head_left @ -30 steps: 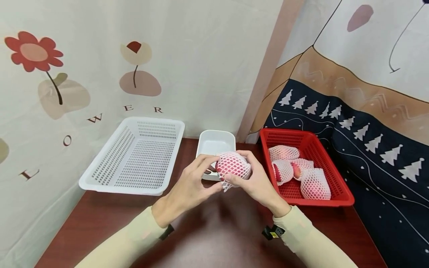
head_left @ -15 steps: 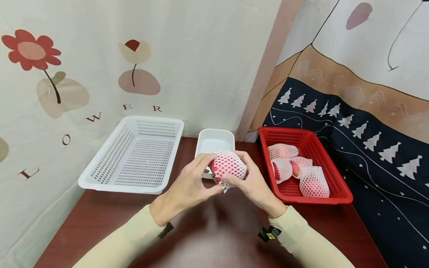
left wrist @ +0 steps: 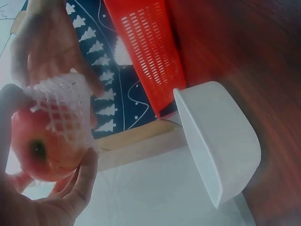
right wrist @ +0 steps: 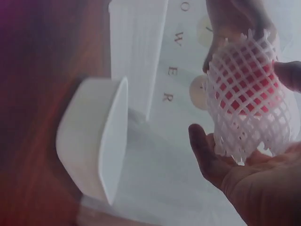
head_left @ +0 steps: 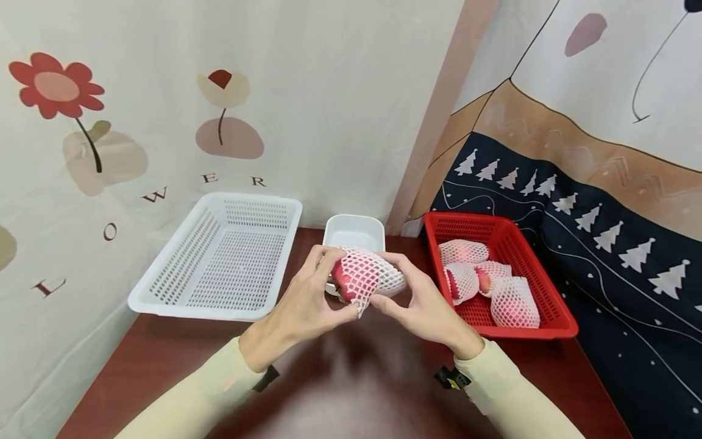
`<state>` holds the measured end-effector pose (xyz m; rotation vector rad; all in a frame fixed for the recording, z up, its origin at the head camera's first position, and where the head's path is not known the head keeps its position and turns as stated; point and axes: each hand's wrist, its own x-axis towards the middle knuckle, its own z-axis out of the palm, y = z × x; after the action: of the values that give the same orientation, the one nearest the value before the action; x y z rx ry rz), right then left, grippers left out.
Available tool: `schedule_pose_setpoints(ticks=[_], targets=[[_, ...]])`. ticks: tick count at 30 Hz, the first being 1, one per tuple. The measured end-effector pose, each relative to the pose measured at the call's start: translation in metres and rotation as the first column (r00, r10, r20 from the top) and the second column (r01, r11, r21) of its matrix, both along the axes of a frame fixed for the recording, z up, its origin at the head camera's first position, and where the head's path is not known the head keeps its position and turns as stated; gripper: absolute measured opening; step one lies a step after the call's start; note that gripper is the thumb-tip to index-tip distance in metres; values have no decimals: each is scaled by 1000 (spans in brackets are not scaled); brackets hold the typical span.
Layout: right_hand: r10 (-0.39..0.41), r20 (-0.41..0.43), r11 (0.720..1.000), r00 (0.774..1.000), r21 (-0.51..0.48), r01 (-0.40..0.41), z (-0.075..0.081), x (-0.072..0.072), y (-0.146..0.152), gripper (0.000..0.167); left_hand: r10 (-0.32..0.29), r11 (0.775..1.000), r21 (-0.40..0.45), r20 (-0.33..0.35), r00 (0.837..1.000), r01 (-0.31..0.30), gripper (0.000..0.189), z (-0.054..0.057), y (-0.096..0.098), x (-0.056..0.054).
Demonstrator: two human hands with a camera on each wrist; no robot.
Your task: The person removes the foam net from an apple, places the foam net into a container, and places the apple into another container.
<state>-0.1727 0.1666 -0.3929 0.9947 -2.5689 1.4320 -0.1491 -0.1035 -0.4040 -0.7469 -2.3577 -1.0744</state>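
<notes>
- Steadily, my left hand [head_left: 306, 305] is pinching the red fruit's [head_left: 342, 278] bare end between thumb and fingers, wrist angling inward.
- Between both hands, the fruit is hanging above the brown table [head_left: 351, 402], in front of the white dish [head_left: 353, 236], foam net [head_left: 388, 281] covering its right part.
- My right hand [head_left: 426, 308] is gripping the net, thumb low, fingers over; I am judging a firm left hold and gentle, even tension best.

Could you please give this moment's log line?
left hand: holds round red fruit; right hand: holds white foam net, partly covering it; red plastic basket: four netted fruits
</notes>
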Motion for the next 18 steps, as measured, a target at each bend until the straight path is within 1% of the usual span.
schedule_pose_setpoints(ticks=[1,3,6,7,10,13,16,18], targets=[[-9,-54,1000,998,29,10,1,-1,0,69,0,1000,4,0,1000,0,77,0,-1,0],[-19,-155,997,988,66,30,4,-3,0,62,-7,1000,13,9,1000,7,76,0,-3,-1],[-24,-268,995,963,83,48,9,-5,0,55,-20,999,25,12,1000,20,75,-1,-5,-3],[-22,-295,995,955,90,51,11,-6,0,55,-25,999,27,10,1000,24,75,-2,-5,-3],[-13,-357,991,934,118,59,13,-7,-1,62,-21,1000,18,-13,1000,21,76,-2,-8,-5],[4,-397,984,918,167,68,17,-7,-1,67,-8,1000,-4,-33,999,8,77,-3,-10,-6],[21,-422,973,906,217,78,21,-6,-1,59,1,1000,-25,-44,999,-2,78,-2,-13,-5],[30,-454,966,891,241,90,23,-6,-2,51,0,1000,-31,-38,999,-1,78,-2,-14,-5]])
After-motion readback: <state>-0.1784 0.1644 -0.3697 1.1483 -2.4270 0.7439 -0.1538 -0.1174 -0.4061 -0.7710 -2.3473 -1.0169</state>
